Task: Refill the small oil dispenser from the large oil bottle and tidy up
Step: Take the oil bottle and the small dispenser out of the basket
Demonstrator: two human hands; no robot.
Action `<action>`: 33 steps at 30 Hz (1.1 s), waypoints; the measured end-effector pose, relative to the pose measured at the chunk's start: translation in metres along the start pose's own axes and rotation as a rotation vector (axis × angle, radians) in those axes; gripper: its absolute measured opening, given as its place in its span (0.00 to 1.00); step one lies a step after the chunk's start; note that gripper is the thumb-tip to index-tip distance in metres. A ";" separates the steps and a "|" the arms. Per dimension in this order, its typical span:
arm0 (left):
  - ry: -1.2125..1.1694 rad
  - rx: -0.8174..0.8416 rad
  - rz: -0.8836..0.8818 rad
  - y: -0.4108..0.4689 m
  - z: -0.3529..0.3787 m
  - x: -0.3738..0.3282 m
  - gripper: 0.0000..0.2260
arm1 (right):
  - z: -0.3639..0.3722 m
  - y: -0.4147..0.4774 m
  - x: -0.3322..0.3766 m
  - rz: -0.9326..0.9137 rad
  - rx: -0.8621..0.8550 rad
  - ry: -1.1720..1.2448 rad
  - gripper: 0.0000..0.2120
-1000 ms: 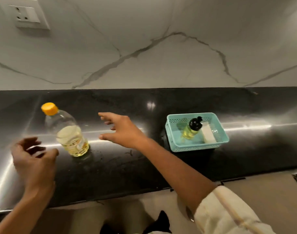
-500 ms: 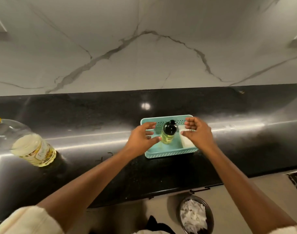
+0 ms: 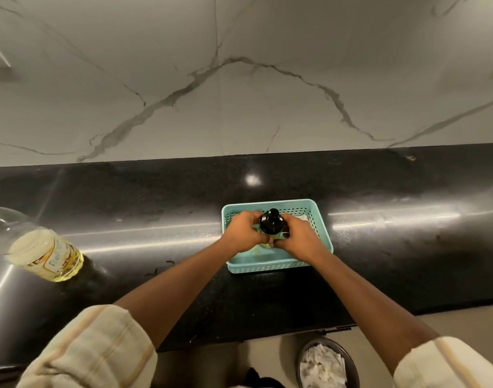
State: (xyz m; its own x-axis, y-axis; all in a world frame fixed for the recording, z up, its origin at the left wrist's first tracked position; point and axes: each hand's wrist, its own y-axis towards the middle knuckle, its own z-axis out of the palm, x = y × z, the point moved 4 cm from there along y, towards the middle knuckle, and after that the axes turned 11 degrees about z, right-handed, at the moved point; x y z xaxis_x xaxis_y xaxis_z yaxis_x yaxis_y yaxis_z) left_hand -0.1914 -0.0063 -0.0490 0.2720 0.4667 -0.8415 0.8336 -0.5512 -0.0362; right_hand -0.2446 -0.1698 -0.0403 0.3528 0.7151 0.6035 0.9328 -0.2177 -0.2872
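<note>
Head view, the only one. The small oil dispenser (image 3: pixel 271 225) sits inside the teal basket (image 3: pixel 278 265), centre of frame, a little right. Its black pump top faces the camera and its yellowish body is mostly covered. The left hand (image 3: pixel 243 233) and right hand (image 3: pixel 301 240) both wrap its body from either side, fingers curled round it and fingertips meeting at the near side. It probably rests on the basket floor, but the hands hide its base.

A pale thing (image 3: pixel 303 217) lies in the basket's upper right corner, cloth or sponge, too hidden to tell. The large oil bottle (image 3: pixel 45 254) stands on the dark surface (image 3: pixel 155 197) at the left edge of frame, well apart from the basket. It is clear plastic with yellow oil in the lower part, and its cap is cut off by the frame. A round bin (image 3: pixel 349 357) with white scraps is on the floor, bottom right.

Handling, as a judgement:
- The dispenser looks small and light, with a rigid body that is likely oily and so slippery.
- Grip the body low and firmly; use the pump top only for unscrewing, not for lifting.
- The large bottle is heavier and thin-walled, and it may flex when squeezed.
- Take it round the labelled waist, with the other hand at the neck for the pour.
</note>
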 end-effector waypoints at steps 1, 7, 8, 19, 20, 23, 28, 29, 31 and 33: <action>-0.003 -0.003 0.005 0.000 0.000 0.002 0.22 | 0.000 0.000 0.000 -0.007 -0.003 -0.005 0.33; 0.001 -0.011 0.073 -0.006 -0.013 -0.010 0.23 | -0.011 -0.006 0.010 -0.049 -0.046 -0.021 0.29; 0.003 -0.025 0.095 -0.008 -0.021 -0.016 0.24 | -0.016 -0.009 0.018 -0.065 -0.054 -0.017 0.29; 0.079 -0.080 0.216 -0.072 -0.176 -0.055 0.23 | -0.032 -0.043 0.169 -0.277 -0.021 0.013 0.26; 0.084 -0.086 0.217 -0.083 -0.188 -0.051 0.23 | -0.023 -0.046 0.182 -0.287 -0.008 0.015 0.26; 0.081 -0.115 0.196 -0.116 -0.216 -0.029 0.23 | 0.012 -0.053 0.213 -0.306 0.037 0.011 0.24; 0.017 -0.159 0.123 -0.164 -0.233 0.025 0.23 | 0.084 -0.057 0.235 -0.304 0.108 0.006 0.27; 0.012 -0.170 0.100 -0.173 -0.234 0.040 0.24 | 0.100 -0.059 0.238 -0.299 0.118 -0.001 0.27; 0.002 -0.167 0.068 -0.185 -0.229 0.063 0.25 | 0.123 -0.062 0.236 -0.282 0.129 -0.008 0.28; -0.041 -0.153 0.053 -0.196 -0.221 0.083 0.26 | 0.145 -0.063 0.231 -0.275 0.141 -0.023 0.29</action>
State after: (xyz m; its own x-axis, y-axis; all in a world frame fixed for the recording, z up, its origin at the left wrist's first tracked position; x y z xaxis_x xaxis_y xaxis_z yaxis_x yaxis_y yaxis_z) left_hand -0.2257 0.2938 0.0073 0.3006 0.4090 -0.8616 0.8830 -0.4609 0.0892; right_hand -0.2326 0.1059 0.0091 0.0850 0.7499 0.6560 0.9731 0.0791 -0.2166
